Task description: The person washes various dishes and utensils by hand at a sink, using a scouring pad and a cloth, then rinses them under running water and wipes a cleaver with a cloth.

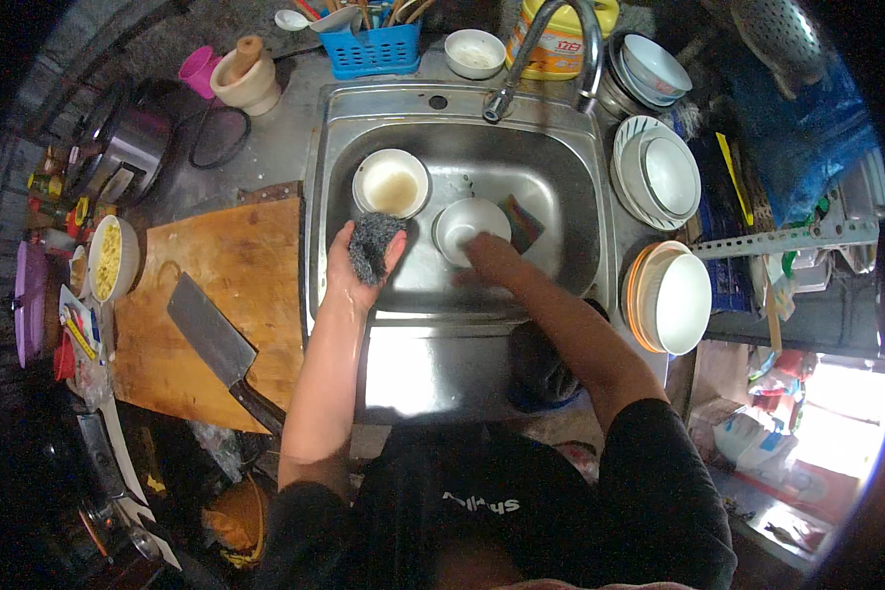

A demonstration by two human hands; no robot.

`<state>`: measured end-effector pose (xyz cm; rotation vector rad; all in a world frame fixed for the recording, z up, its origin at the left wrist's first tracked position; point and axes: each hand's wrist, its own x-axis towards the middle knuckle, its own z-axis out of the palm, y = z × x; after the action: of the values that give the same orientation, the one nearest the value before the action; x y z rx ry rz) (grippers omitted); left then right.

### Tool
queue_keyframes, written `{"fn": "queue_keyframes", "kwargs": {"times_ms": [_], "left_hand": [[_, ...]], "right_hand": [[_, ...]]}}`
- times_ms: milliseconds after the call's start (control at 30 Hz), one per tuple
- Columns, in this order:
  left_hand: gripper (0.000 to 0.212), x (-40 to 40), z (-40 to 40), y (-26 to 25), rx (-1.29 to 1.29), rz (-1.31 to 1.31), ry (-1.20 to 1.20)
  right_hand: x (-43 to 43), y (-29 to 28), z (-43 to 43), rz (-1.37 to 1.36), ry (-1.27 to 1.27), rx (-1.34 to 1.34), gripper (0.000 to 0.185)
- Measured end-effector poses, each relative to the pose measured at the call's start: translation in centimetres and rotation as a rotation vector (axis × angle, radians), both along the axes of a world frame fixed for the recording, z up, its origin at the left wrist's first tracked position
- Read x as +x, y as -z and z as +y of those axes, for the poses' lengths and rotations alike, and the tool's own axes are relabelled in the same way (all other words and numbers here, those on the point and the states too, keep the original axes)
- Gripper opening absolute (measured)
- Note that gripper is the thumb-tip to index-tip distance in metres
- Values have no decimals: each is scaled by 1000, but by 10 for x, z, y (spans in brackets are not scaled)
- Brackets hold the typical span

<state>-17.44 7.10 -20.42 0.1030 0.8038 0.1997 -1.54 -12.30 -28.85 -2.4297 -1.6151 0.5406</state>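
My left hand holds a dark grey scouring pad, palm up, over the near left part of the stainless steel sink. Just beyond it, a white bowl with cloudy brownish liquid sits in the basin. My right hand, blurred, reaches over the near rim of another white bowl; whether its fingers grip that rim cannot be made out. A multicoloured cloth or pad lies on the sink floor, partly hidden behind this bowl and my right arm.
A cleaver rests on a wooden cutting board left of the sink. Stacked bowls and plates line the right edge. The curved faucet overhangs the back rim, near a yellow jug and a blue utensil basket.
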Motion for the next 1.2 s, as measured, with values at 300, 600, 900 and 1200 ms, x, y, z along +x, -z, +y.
{"fn": "queue_keyframes", "kwargs": {"times_ms": [300,600,900,1200], "left_hand": [[40,-25,-13,-42,-67,-95,5],[44,-54,-5,-14,-78,-84,5],[39,-53,-16,-17,-75,-98,-28],[44,16,-26,-75,2264,42,522]], "right_hand": [[50,30,137,106,665,213,35],[63,26,142,-139,357,421,25],[5,-46,131,-897,22,457,23],[43,-101,46,579,730,412,42]]}}
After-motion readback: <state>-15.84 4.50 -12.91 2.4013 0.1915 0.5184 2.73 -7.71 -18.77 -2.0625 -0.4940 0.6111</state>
